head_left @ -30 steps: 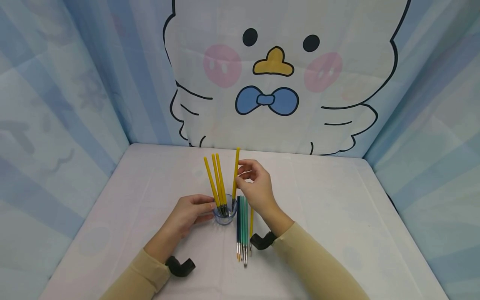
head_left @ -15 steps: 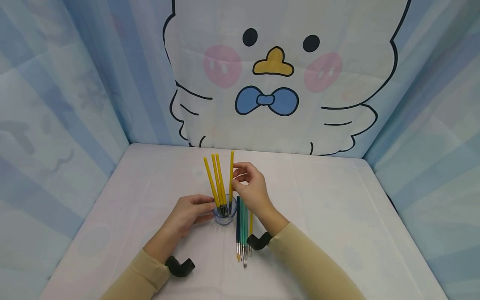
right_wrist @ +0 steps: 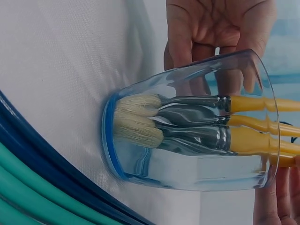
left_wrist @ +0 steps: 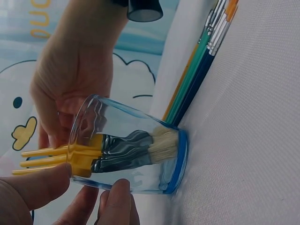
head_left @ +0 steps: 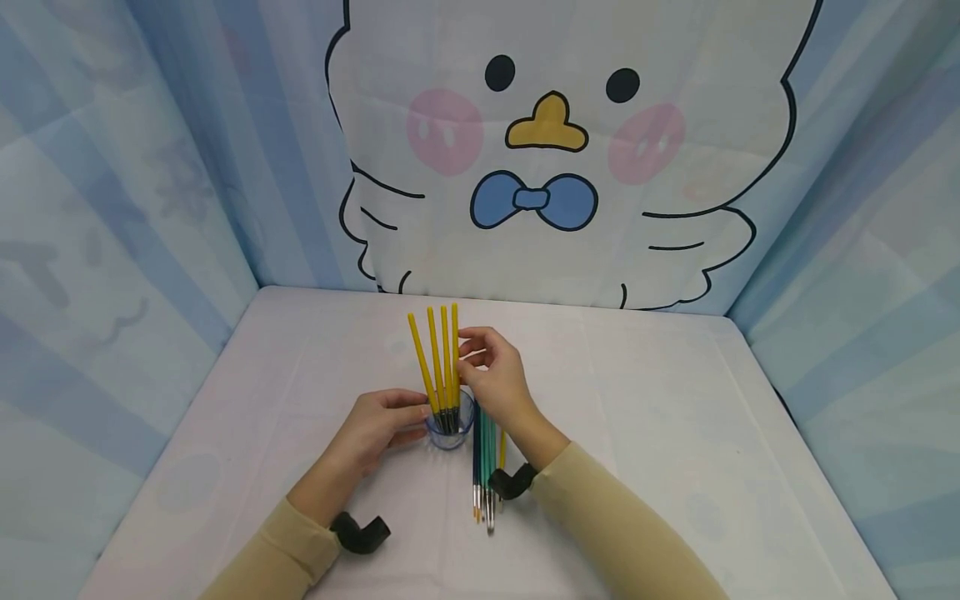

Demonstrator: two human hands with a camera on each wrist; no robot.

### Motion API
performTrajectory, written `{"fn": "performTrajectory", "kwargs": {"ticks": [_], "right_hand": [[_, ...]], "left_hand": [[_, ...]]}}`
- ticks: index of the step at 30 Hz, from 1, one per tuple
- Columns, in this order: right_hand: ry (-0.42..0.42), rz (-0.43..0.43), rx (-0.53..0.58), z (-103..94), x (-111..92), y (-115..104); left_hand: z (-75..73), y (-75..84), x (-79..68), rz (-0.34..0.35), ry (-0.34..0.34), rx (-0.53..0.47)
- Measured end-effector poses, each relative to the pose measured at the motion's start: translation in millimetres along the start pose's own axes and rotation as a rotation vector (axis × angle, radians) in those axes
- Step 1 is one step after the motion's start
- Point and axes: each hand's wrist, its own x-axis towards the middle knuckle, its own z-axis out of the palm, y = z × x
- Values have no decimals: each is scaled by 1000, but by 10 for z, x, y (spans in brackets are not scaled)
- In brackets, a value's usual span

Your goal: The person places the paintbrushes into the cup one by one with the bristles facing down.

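Your slim yellow-handled, pale-bristled paintbrush [head_left: 455, 358] is bristles-down inside the clear, round, blue-based cup [head_left: 448, 442] (glass or plastic, can't tell). It's probably light and stiff, handle kinda slick, so I'd pinch it above the cup. Your right hand [head_left: 497, 369] has thumb and fingers pinched on it there, left hand [head_left: 384, 427] curls round the cup's left side

A short run of yellow letters [left_wrist: 40, 19] stands on the pale cloth [left_wrist: 14, 49] in the left wrist view. They lie sideways, and the top edge of the view cuts the run off. The shapes are rounded, with one like an n or a u, but the word cannot be read for certain. No other lettering can be read.
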Motion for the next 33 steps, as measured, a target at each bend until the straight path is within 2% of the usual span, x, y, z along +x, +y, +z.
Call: {"fn": "performTrajectory", "kwargs": {"ticks": [22,33], "right_hand": [[-22,20,15,47,6,7],[-19,3,-10,76,-9,-5]], "left_hand": [[12,9,-12,7,4,16],[10,17,-10,-3,1,12]]}}
